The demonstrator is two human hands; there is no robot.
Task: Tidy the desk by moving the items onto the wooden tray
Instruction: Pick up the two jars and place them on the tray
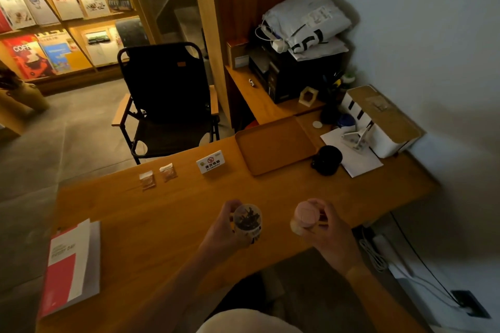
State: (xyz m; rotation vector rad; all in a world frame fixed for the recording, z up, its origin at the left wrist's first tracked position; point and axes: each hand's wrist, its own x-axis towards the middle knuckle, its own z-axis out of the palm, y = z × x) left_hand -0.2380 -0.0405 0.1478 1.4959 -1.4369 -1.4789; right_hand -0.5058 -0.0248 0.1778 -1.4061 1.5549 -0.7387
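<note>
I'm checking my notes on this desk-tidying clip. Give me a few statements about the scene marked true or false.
1. The flat wooden tray holds nothing yet. True.
2. The left hand grips a clear jar of dark pieces. True.
3. The right hand is free. False: it holds a pink-lidded jar.
4. Two small sachets lie on the tray. False: they lie on the wooden desk.

Two packets (147, 180) (168, 172) lie side by side at the worktop's (176, 224) far left edge, a small sign (210, 161) to their right, then the tray (274, 144) (a mug (326, 160) just right of it), with a booklet (71, 265) at the near left corner and a chair (166, 100) behind.
</note>
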